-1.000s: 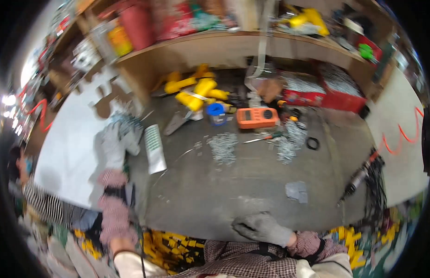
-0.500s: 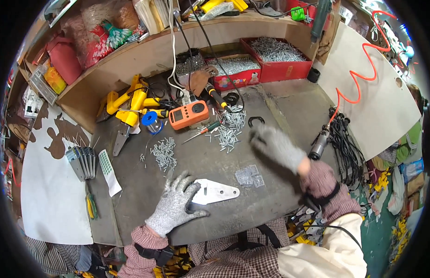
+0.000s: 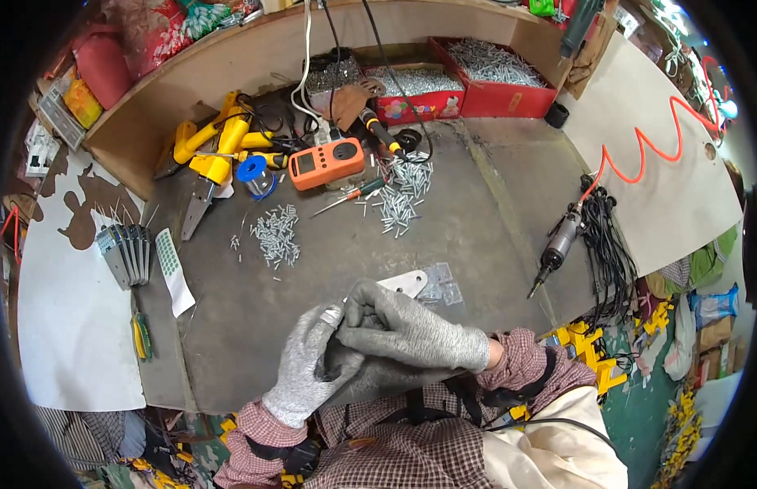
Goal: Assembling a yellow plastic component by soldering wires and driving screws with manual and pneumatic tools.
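My two grey-gloved hands meet over the front middle of the bench. My left hand (image 3: 307,367) is curled, its fingertips against my right. My right hand (image 3: 411,330) is closed, fingers and thumb drawn together beside the left fingertips. Anything pinched between them is hidden by the gloves. Just beyond my right hand lies a white metal plate (image 3: 407,283) with holes, its near part covered by that hand. Small clear plastic pieces (image 3: 440,285) touch or lie close to the plate's tip.
Piles of metal pins (image 3: 277,236), a second pin pile (image 3: 401,208), a screwdriver (image 3: 350,198), an orange meter (image 3: 325,163) and a solder spool (image 3: 255,175) lie farther back. Red boxes (image 3: 509,98) of screws stand behind. An air screwdriver (image 3: 558,244) lies right, pliers (image 3: 140,334) left.
My right hand has come in from the far right to meet my left. The black ring formerly beside it no longer shows on the bench. The view has shifted.
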A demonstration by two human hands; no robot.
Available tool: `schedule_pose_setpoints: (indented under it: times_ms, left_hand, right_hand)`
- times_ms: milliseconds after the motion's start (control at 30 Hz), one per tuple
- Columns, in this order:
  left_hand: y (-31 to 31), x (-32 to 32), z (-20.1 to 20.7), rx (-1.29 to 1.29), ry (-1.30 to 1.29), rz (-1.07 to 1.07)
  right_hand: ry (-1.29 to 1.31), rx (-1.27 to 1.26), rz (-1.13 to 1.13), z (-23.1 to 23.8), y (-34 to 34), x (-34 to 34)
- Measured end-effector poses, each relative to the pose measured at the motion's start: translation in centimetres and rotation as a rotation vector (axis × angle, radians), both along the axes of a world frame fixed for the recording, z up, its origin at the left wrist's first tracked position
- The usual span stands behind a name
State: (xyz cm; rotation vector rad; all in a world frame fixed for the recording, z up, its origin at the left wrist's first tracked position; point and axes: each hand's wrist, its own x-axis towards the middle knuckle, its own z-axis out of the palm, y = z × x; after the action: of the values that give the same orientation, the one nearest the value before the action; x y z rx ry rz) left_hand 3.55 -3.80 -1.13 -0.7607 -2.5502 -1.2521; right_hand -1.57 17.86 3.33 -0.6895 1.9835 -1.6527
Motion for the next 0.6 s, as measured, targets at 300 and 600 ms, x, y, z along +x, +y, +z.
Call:
schedule_pose_setpoints:
  times_ms: [300, 600]
  left_hand:
    - [-5.1, 1.6, -3.0, 0.232, -0.373, 0.103]
    - [-3.3, -0.7, -2.4, 0.76, -0.855, -0.212]
  right_hand:
    - [0.73, 0.399, 0.043, -6.0, -4.1, -0.9]
    - [0.85, 0.285, 0.089, -5.2, -2.9, -0.3]
